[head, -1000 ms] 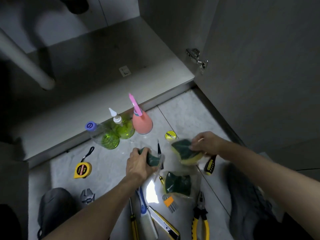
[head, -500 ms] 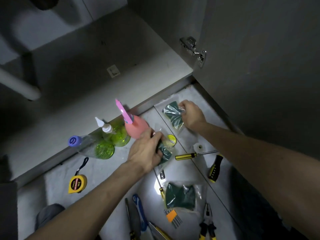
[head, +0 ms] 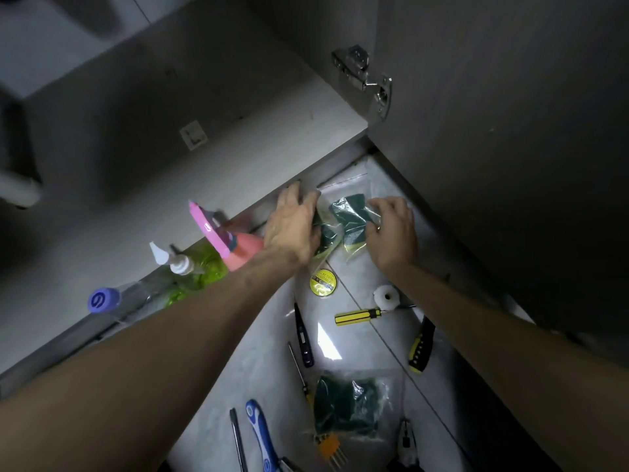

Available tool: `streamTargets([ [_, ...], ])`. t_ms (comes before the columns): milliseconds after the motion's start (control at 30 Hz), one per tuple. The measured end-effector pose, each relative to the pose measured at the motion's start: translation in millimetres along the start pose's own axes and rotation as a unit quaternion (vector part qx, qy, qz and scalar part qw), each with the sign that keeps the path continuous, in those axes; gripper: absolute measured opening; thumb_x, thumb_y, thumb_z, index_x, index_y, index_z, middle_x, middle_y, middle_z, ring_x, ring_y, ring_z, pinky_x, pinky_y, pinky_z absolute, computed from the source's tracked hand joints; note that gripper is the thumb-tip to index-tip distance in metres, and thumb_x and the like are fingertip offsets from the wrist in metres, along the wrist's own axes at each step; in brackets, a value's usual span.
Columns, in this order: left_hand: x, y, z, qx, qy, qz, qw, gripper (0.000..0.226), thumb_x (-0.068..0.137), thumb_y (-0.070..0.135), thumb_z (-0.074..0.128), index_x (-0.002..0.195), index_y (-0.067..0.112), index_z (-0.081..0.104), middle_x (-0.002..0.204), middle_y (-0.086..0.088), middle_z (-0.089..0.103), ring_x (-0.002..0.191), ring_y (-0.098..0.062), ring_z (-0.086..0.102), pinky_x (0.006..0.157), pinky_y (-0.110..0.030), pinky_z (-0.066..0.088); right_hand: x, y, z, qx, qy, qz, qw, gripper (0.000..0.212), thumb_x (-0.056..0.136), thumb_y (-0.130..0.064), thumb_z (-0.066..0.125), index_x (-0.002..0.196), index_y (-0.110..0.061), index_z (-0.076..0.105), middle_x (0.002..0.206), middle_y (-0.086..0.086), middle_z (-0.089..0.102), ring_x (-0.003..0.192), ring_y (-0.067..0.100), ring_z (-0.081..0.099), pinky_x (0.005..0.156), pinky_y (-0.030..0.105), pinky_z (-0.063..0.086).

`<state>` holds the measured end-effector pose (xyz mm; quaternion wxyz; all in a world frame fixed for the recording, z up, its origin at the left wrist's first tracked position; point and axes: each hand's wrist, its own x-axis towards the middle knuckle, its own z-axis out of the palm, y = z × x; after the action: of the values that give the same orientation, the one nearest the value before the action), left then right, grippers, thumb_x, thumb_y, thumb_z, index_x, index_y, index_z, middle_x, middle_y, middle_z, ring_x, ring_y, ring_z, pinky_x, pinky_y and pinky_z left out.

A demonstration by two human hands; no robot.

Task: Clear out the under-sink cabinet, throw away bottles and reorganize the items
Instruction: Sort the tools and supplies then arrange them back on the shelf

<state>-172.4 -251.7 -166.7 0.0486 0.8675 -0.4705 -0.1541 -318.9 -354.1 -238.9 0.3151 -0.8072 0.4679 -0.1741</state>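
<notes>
Dim light falls on a pale marbled tile floor (head: 357, 335) with one bright glare patch, the grey cabinet door (head: 510, 165) at two o'clock, its metal hinge (head: 364, 80) at one o'clock.
</notes>
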Motion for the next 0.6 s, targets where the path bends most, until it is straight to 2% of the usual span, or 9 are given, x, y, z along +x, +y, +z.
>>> streamTargets([
  [100,-8.5,-4.0,11.9,-0.012,0.050,0.043,0.998,0.044,0.084,0.023,0.062,0.128,0.022,0.055,0.130,-0.004,0.045,0.119,-0.028,0.045,0.092,-0.040,0.048,-5.2,-1.7,-2.2,-0.012,0.031,-0.049,0.998,0.036,0.083,-0.011,0.063,0.119,-0.015,0.065,0.124,0.008,0.055,0.115,0.029,0.048,0.100,0.043,0.043],
  [167,-18.3,-6.6,26.9,-0.011,0.020,0.060,0.998,0.035,0.089,0.031,0.058,0.123,0.024,0.059,0.126,0.000,0.050,0.114,-0.026,0.050,0.087,-0.035,0.047,-8.4,0.0,-0.4,-0.026,-0.001,-0.075,0.997,0.035,0.086,-0.016,0.065,0.120,-0.012,0.064,0.123,0.009,0.056,0.114,0.030,0.048,0.096,0.045,0.044],
  [267,-27.6,-15.6,47.4,-0.008,-0.009,0.055,0.998,0.039,0.094,0.027,0.059,0.133,0.025,0.056,0.137,0.000,0.048,0.122,-0.026,0.048,0.095,-0.038,0.049,-11.4,5.7,6.9,-0.041,-0.061,-0.069,0.995,0.039,0.090,-0.020,0.065,0.128,-0.013,0.061,0.131,0.005,0.052,0.118,0.025,0.046,0.095,0.044,0.047],
  [367,-25.5,-19.5,52.5,-0.013,-0.002,0.046,0.999,0.046,0.092,0.019,0.062,0.137,0.024,0.054,0.151,-0.003,0.038,0.135,-0.027,0.039,0.107,-0.040,0.044,-11.9,8.8,11.8,-0.025,-0.074,-0.070,0.994,0.042,0.092,-0.019,0.064,0.133,-0.014,0.058,0.136,0.002,0.050,0.122,0.022,0.046,0.095,0.042,0.048],
  [500,-17.6,-17.9,51.2,0.000,-0.009,0.045,0.999,0.057,0.086,0.010,0.065,0.139,0.023,0.050,0.151,-0.004,0.037,0.138,-0.026,0.035,0.109,-0.040,0.040,-8.9,7.8,14.3,-0.024,-0.084,-0.079,0.993,0.043,0.093,-0.019,0.062,0.135,-0.014,0.057,0.139,0.003,0.051,0.123,0.024,0.047,0.098,0.044,0.048],
  [600,-16.0,-18.0,50.0,-0.039,-0.017,0.034,0.999,0.062,0.083,0.014,0.070,0.140,0.021,0.047,0.150,-0.003,0.037,0.137,-0.026,0.037,0.111,-0.037,0.038,-7.5,5.5,12.8,-0.025,-0.084,-0.087,0.992,0.043,0.093,-0.019,0.062,0.134,-0.011,0.057,0.137,0.006,0.054,0.120,0.027,0.050,0.098,0.044,0.047],
])
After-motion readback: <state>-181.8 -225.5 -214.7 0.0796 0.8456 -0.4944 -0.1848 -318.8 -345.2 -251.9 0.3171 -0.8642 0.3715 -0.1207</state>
